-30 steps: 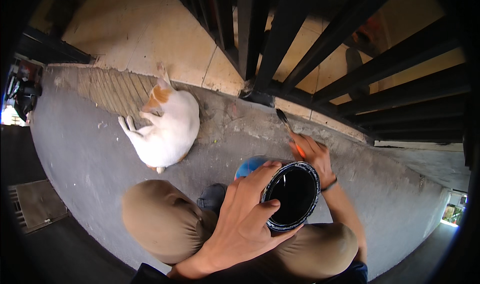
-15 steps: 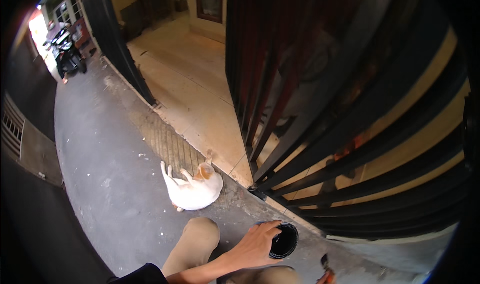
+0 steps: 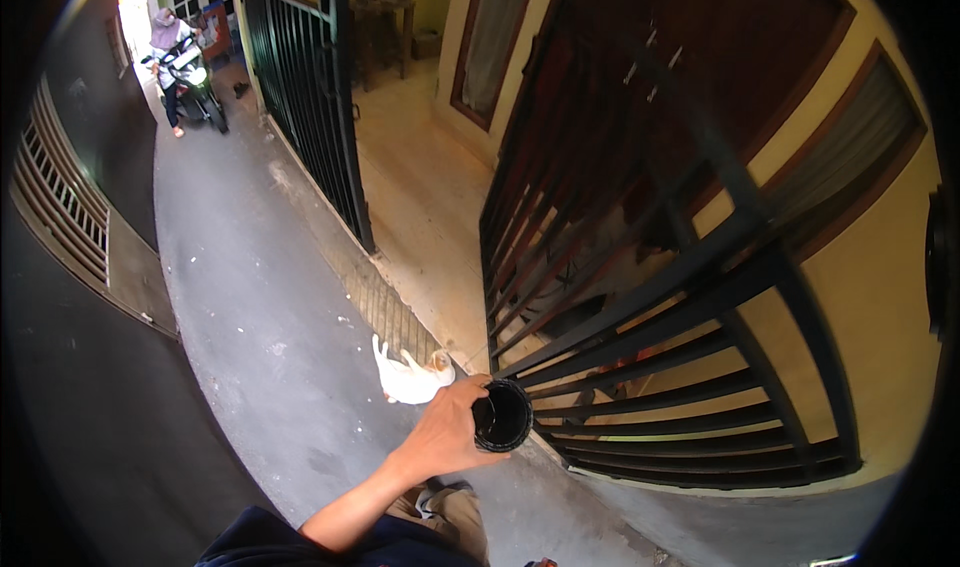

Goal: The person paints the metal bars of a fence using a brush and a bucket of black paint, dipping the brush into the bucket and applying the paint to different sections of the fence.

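Observation:
My left hand (image 3: 440, 429) is closed round the side of an open can (image 3: 503, 415) with a round rim and a black inside, which looks like a paint can. My left forearm reaches up from the lower left out of a dark blue sleeve. Beside the can stands a black metal gate (image 3: 690, 352) with bars. At the lower edge shows a small reddish bit (image 3: 541, 563), too little to make out. My right hand cannot be seen. Just beyond my left hand a white and orange cat (image 3: 408, 379) lies on the ground.
A second dark gate leaf (image 3: 305, 97) stands open on the left of a tiled entrance (image 3: 420, 182). Down the grey alley (image 3: 270, 267) a person sits on a motorbike (image 3: 195, 77). A dark wall with a barred window (image 3: 70, 187) runs along the left side.
The view has lifted, showing more of the gate and door. My left hand with the can has risen toward the gate. A dark-tipped brush seen earlier at lower right has left view.

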The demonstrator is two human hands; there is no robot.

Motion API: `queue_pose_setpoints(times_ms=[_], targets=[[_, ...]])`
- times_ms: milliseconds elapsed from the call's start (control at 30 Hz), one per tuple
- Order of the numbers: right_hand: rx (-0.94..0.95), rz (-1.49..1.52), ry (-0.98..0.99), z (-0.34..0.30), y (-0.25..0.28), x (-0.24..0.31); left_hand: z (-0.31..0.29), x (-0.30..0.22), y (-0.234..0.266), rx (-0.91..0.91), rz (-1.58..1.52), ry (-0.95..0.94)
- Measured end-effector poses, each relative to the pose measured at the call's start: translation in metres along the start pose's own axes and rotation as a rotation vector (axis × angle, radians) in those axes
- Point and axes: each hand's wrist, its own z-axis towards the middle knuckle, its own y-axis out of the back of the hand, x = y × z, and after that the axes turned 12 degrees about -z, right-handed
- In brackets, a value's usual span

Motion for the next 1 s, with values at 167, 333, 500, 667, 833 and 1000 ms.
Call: queue_pose_setpoints(times_ms=[167,333,500,667,833,1000], targets=[[-0.129,-0.191,-0.02,0.007,0.022,0.027,-0.019,-0.048,0.084,-0.156,0.105,0.036],[-0.185,-0.276,0.004,0.002,0.045,0.06,-0.072,-0.047,0.118,-0.313,0.08,-0.038],[-0.268,-0.081,-0.1,0.001,0.033,0.075,-0.123,-0.042,0.138,-0.415,0.106,0.086],[-0.23,-0.243,-0.162,-0.007,0.01,0.074,-0.152,-0.019,0.159,-0.437,0.076,0.243],[-0.187,-0.248,-0.234,-0.016,-0.003,0.109,-0.149,0.022,0.201,-0.439,0.074,0.211],[-0.222,-0.205,-0.335,-0.008,-0.036,0.187,-0.121,0.073,0.281,-0.44,0.123,0.187]])
